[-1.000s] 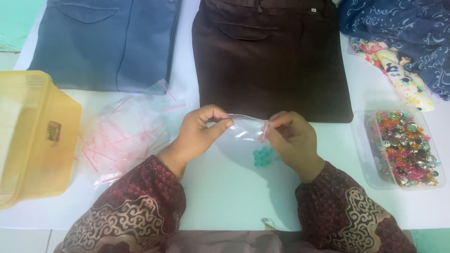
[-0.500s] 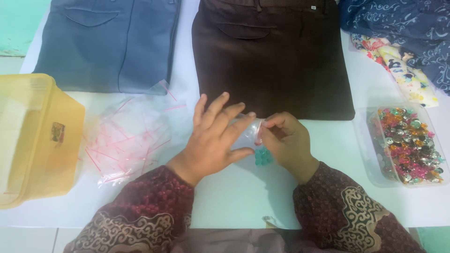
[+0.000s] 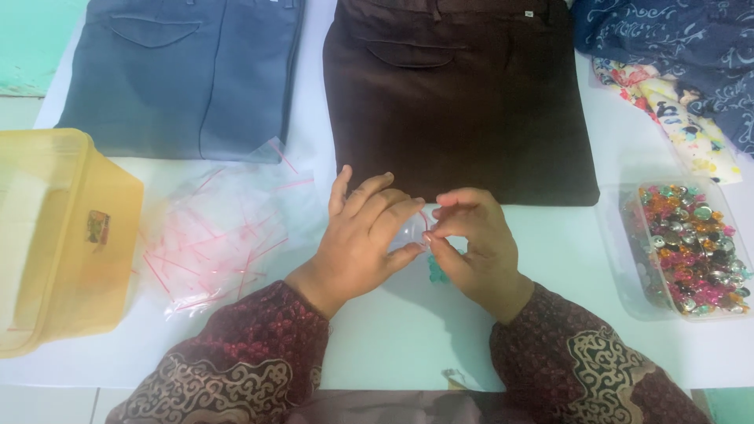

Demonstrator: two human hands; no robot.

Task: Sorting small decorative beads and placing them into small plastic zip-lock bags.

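Clear plastic makes up the small bag [image 3: 414, 229] pinched between both hands at the middle of the white surface [image 3: 393, 330]. Most of the bag is hidden by the fingers, so its long axis cannot be told for sure; the visible strip runs roughly left to right between the 2 hands, with a red line at its top edge. The left hand [image 3: 363, 235] lies flat over the bag's left part, fingers spread and pointing away from the person, thumb pressing the bag. The right hand [image 3: 471, 243] is curled, its fingertips grasping the bag's right end. Teal beads [image 3: 436, 272] show just under the hands.

Left of the hands lies a loose pile of clear bags [image 3: 224, 235] with red seal lines, lying at many angles. At the far left stands a yellow plastic box [image 3: 55, 235] with a small square sticker on its side. At the right sits a clear tray [image 3: 628, 259] of mixed coloured beads. Beyond lie folded grey-blue trousers [image 3: 184, 74], dark brown trousers [image 3: 459, 94] and patterned cloth [image 3: 675, 55].
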